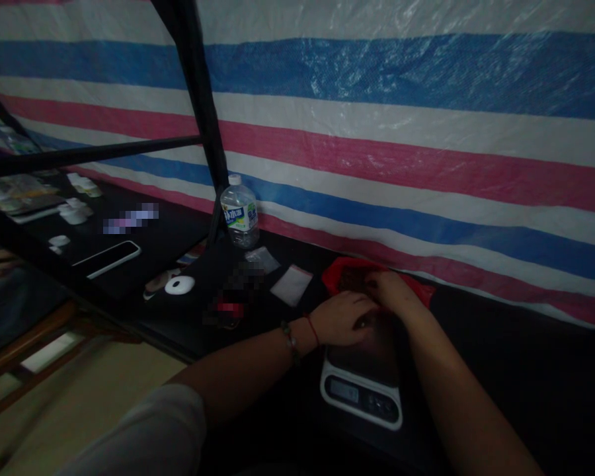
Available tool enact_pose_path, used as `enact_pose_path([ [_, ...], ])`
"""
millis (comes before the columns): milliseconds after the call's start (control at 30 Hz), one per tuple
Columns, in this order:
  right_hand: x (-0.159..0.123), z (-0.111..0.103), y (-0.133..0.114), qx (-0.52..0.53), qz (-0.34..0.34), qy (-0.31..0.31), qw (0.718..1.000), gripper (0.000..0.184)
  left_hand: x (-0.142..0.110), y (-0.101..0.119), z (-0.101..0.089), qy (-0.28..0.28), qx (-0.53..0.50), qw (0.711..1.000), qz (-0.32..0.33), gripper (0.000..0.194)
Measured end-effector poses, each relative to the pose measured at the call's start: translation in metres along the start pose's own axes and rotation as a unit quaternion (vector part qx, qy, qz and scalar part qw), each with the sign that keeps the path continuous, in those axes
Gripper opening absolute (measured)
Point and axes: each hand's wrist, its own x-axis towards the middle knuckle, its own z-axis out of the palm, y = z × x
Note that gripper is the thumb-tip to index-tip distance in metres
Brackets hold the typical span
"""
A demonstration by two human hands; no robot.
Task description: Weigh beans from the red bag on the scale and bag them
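Resting on scale: both hands sit over the platform of one digital kitchen scale [361, 394], which is the landmark for the rest.
Scale axis: long side runs near-to-far on the black counter [500, 357]; display end points toward the camera, tilted slightly left.
Left hand [344, 318]: palm down on the far end of the scale platform, fingers curled loosely; cannot tell whether it pinches anything. Two bands on the wrist, one beaded, one red cord.
Right hand [394, 291]: just beyond the scale, fingers bent into the red bag; grip hidden, cannot tell if closed on contents.
Red bag [350, 272]: one, touching the far edge of the scale, mouth open upward, dark contents, too dim to identify.
Small clear zip bags: two, left of and beyond the scale; nearer one [291, 284] lies flat, the other [262, 259] sits further back.
Water bottle [238, 213]: one, upright, well left and beyond the scale, against the black pole [198, 92].
White round puck [180, 285]: one, well left of the scale.
Phone [108, 258]: one, flat, far left, long axis diagonal.
Backdrop: striped tarp [401, 99] behind the scale.
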Motion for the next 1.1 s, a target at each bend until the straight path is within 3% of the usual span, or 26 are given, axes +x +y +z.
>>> enact_pose_path([
  [133, -0.002, -0.002, -0.002, 0.004, -0.003, 0.012, 1.0, 0.023, -0.001, -0.006, 0.003, -0.006, -0.017, 0.999, -0.03, 0.042],
  [367, -0.002, -0.001, -0.003, -0.002, -0.004, -0.027, 1.0, 0.022, -0.004, -0.009, 0.004, 0.032, -0.021, 0.998, -0.05, 0.042],
  [500, -0.001, -0.001, -0.003, -0.005, -0.009, -0.019, 1.0, 0.027, -0.006, -0.013, 0.005, 0.049, -0.016, 0.997, -0.05, 0.043],
  [733, -0.003, -0.004, -0.007, -0.021, 0.012, -0.033, 0.999, 0.027, -0.003, -0.011, 0.003, 0.002, -0.003, 1.0, -0.022, 0.055],
  [833, -0.005, -0.004, -0.01, -0.023, 0.011, -0.039, 0.999, 0.028, -0.01, 0.0, -0.019, 0.035, 0.01, 0.999, -0.013, 0.066],
  [900, -0.004, -0.004, -0.01, -0.027, 0.016, -0.035, 0.999, 0.028, -0.026, 0.003, -0.045, 0.063, 0.019, 0.998, -0.021, 0.05],
  [967, -0.004, -0.003, -0.01, -0.034, 0.015, -0.033, 0.999, 0.029, -0.054, -0.002, -0.076, 0.091, 0.06, 0.992, -0.061, 0.028],
  [1100, -0.002, -0.002, -0.009, -0.045, 0.014, -0.04, 0.998, 0.028, -0.132, -0.041, -0.125, 0.108, 0.195, 0.953, -0.204, 0.038],
])
